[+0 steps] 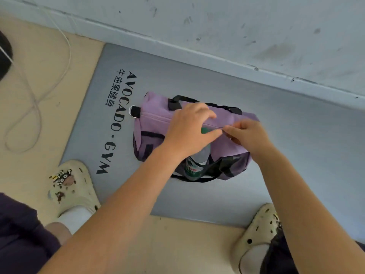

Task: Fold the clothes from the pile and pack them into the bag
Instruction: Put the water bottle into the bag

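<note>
Nearest the camera: two feet in cream clogs on tan floor, the left clog (pixel 74 186) carrying small charms, the right clog (pixel 256 234) plain with dark holes. Both forearms reach forward over a grey mat (pixel 197 198).

Mid-field: left hand (pixel 189 133) lies over the top of the purple bag (pixel 152 115), fingers curled down on the fabric beside the zip line, thumb meeting the other hand. Right hand (pixel 246 135) pinches something small at the zip line, most likely the slider; the pull itself is hidden by the fingers, so cannot confirm. The two hands touch at the fingertips. A bottle (pixel 194 169) with a green cap and a green-and-red label stands in the near side pocket; label text too small to read. No clothes pile in view.

Judgement: step in hand is working the zip, either opening the bag to receive clothes or closing it; cannot tell which. To do it well: left hand keeps the fabric taut and flat along the zip, right hand draws the slider straight along the track, not upward, keeping the lining out of the teeth.

Farther: black handles (pixel 185 100) lie across the bag top; a metal ring (pixel 132 111) at its left end. Mat print reads "AVOCADO · GYM" (pixel 118 119) with Chinese characters alongside. Beyond, a scuffed pale wall (pixel 217 26); loose white cord (pixel 37 99) on the floor at left
</note>
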